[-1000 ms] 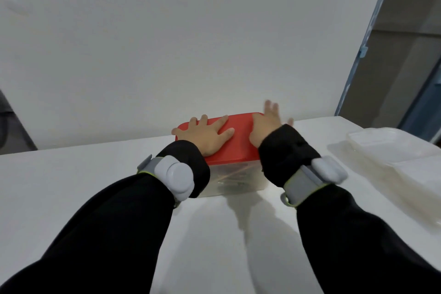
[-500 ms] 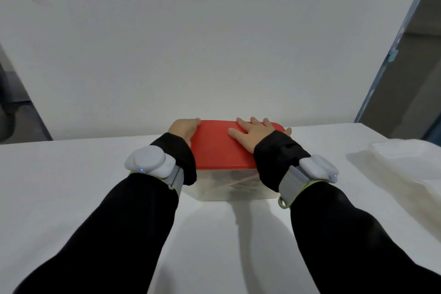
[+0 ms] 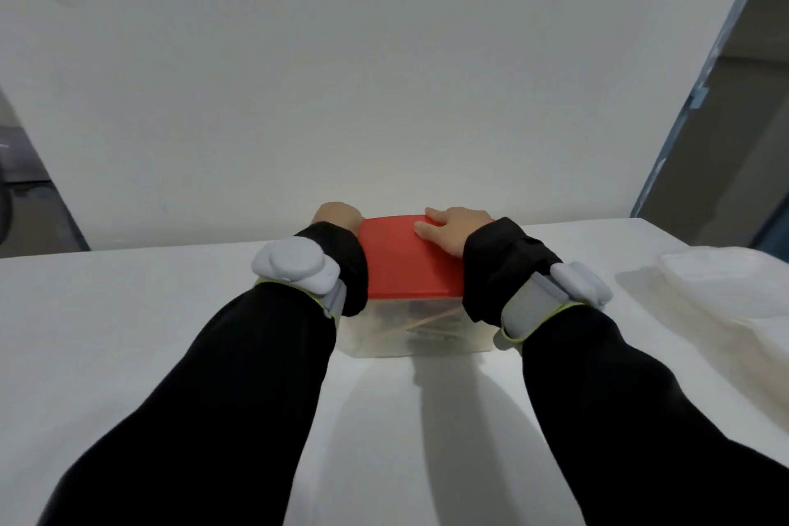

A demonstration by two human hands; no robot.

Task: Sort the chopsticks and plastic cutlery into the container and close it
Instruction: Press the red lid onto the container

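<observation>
While both black-sleeved arms reached forward over the white surface (image 3: 128, 333), the clear rectangular plastic container (image 3: 410, 331) stood on that surface close to the pale wall, between the two wrists. A red plastic lid (image 3: 405, 261) lay flat across its top, covering the opening. Through the clear front wall thin pale sticks, likely the chopsticks (image 3: 427, 322), showed crossing one another inside, though the rest of the contents was too blurred to make out. The left hand (image 3: 337, 213) sat at the far left corner of the lid, its fingers bent down over the edge; how tightly they gripped could not be told, since the sleeve hid most of the hand. The right hand (image 3: 454, 228) rested on the right part of the lid with fingers laid fairly flat and relaxed, pressing on the red top and not curled round it. Each wrist carried a pale grey band with a rounded device. Well apart to the right, a translucent white plastic tray (image 3: 726, 282) lay on the surface.
</observation>
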